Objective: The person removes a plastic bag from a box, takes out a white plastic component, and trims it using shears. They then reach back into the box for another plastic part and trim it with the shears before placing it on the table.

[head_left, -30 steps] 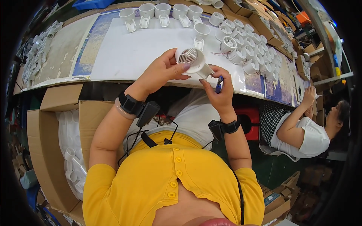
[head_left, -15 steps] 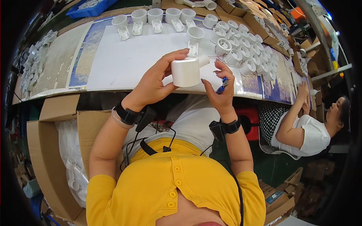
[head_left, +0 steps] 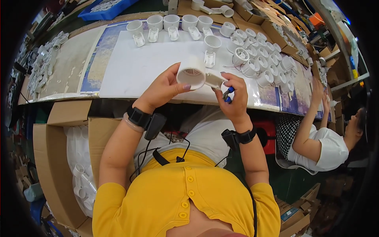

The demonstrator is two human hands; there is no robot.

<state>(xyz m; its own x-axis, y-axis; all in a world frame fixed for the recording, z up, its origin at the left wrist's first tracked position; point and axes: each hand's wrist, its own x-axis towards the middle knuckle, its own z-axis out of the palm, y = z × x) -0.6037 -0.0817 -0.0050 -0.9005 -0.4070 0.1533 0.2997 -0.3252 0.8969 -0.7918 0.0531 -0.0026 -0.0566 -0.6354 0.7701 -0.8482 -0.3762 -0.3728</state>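
Note:
My left hand (head_left: 164, 85) is closed round a white cup-shaped plastic housing (head_left: 191, 79) above the table's near edge, thumb at its rim. The housing's open mouth faces me, showing a slotted bottom. A hollow side arm (head_left: 214, 81) sticks out from it to the right. Fingertips and thumb of my right hand (head_left: 236, 94) close on the end of that arm. Tucked in the right palm is a small blue-handled tool (head_left: 227, 94); its working end is mostly hidden. Just beyond stands another white housing (head_left: 212, 44), its arm pointing toward me.
Several like housings (head_left: 171, 23) line the far edge of the white sheet (head_left: 130, 67). Round white cups (head_left: 262, 62), some with wires, crowd the right. Small white parts (head_left: 45, 59) lie left. A cardboard box (head_left: 55, 158) of white parts stands lower left. A co-worker (head_left: 316, 142) sits at right.
The housing has been turned so its mouth, formerly away, faces me. My right hand, apart from it before with fingers spread, now grips its side arm. The view has shifted slightly.

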